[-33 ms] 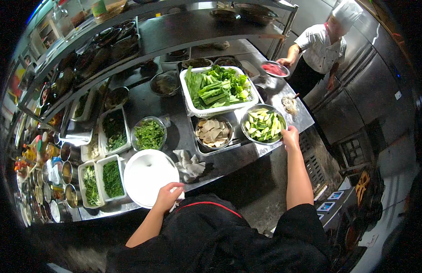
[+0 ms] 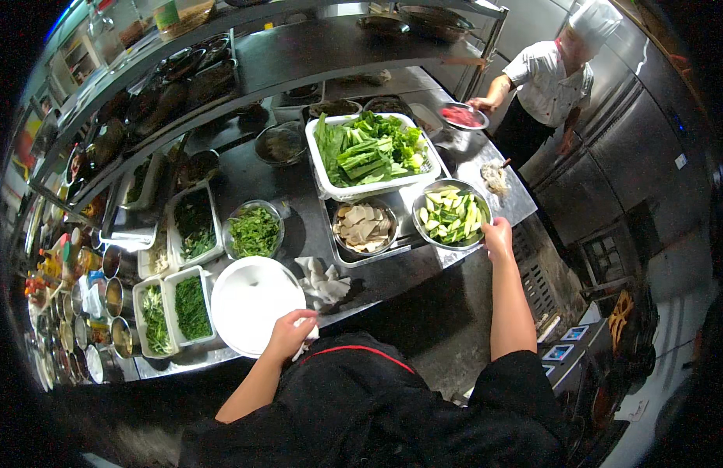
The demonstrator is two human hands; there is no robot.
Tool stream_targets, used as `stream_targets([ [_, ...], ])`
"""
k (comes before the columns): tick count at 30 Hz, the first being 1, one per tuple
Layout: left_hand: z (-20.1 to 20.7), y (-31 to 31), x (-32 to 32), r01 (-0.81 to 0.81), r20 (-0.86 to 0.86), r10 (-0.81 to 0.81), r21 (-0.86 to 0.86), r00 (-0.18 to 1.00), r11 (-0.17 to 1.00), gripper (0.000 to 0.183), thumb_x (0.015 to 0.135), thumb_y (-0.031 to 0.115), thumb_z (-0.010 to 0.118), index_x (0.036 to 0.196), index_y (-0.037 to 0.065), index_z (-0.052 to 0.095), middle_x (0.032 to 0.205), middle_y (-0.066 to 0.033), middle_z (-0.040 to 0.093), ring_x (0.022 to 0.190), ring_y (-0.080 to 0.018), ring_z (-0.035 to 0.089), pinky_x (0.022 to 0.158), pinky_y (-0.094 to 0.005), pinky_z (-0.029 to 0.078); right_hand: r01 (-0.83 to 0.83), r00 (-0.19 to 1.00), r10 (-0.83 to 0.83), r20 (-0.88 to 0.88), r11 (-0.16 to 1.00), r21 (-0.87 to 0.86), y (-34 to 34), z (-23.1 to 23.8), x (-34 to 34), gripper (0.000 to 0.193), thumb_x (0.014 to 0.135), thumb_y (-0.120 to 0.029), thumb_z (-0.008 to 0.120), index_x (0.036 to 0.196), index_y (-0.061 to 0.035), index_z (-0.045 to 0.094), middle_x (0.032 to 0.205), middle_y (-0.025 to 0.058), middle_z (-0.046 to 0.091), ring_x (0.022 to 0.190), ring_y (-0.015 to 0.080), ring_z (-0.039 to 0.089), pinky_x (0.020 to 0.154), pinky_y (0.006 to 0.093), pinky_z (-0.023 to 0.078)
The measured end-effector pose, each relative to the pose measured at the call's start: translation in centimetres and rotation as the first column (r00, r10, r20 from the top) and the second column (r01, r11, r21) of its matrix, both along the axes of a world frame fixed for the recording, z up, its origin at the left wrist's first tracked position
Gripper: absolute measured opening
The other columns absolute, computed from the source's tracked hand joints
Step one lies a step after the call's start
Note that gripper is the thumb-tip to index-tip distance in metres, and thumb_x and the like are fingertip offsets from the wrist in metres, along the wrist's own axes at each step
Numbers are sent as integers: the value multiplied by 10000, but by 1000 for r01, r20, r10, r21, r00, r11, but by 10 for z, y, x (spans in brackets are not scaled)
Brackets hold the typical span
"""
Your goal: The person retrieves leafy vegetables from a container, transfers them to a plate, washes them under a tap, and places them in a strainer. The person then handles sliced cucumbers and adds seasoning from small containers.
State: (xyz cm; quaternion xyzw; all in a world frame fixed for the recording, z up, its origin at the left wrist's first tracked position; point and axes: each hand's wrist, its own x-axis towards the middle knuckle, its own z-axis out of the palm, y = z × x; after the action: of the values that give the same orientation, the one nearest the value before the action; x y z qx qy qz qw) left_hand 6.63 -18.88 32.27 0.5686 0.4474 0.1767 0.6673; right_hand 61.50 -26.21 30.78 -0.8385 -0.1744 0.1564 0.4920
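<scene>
My right hand (image 2: pixel 498 237) grips the right rim of a round metal bowl (image 2: pixel 417 215), at the table's front edge. Cut green-and-white vegetable pieces (image 2: pixel 452 214) fill it. By the near edge, my left hand (image 2: pixel 290 335) is closed on a crumpled white cloth (image 2: pixel 309 333), partly hidden by the fingers. Just beyond that hand lies a large round white plate (image 2: pixel 256 300). A second crumpled white cloth (image 2: pixel 324 281) rests right of the plate. Between the cloth and my right hand's bowl, a metal bowl holds pale flat slices (image 2: pixel 365 228).
A white basket (image 2: pixel 377 189) of leafy greens stands behind the bowls. Chopped greens fill a clear bowl (image 2: pixel 255 230) and white tubs (image 2: pixel 193 306) at left. A steel shelf (image 2: pixel 315 45) overhangs the back. At far right, a co-worker (image 2: pixel 550 82) holds a bowl of red food (image 2: pixel 464 116).
The co-worker's bowl has shifted slightly to the left, over the table's far corner. My two hands have stayed in place.
</scene>
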Motion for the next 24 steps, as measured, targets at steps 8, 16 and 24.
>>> stream_targets([
  [8,-21,11,73,123,127,-116,-49,985,991,295,975,279,559,1057,14,659,901,-53,689,841,-121,614,776,-275,482,-60,997,48,56,967,247,-92,48,-114,190,797,-36,615,965,24,549,836,52,596,713,113,553,632,272,472],
  [16,-37,4,47,89,210,-67,-95,975,992,290,1012,297,500,1073,28,587,1037,-30,616,952,-109,533,894,-274,428,-283,843,388,-372,909,307,-58,18,-231,170,817,28,588,973,7,524,845,29,590,723,76,548,643,229,461],
  [24,18,-46,-40,-382,219,392,-88,893,920,212,939,182,608,1042,-4,598,968,-21,631,891,-90,551,810,-259,460,-545,716,663,-219,727,418,-22,24,-309,164,848,-12,578,991,8,500,856,38,560,716,92,520,662,253,463],
])
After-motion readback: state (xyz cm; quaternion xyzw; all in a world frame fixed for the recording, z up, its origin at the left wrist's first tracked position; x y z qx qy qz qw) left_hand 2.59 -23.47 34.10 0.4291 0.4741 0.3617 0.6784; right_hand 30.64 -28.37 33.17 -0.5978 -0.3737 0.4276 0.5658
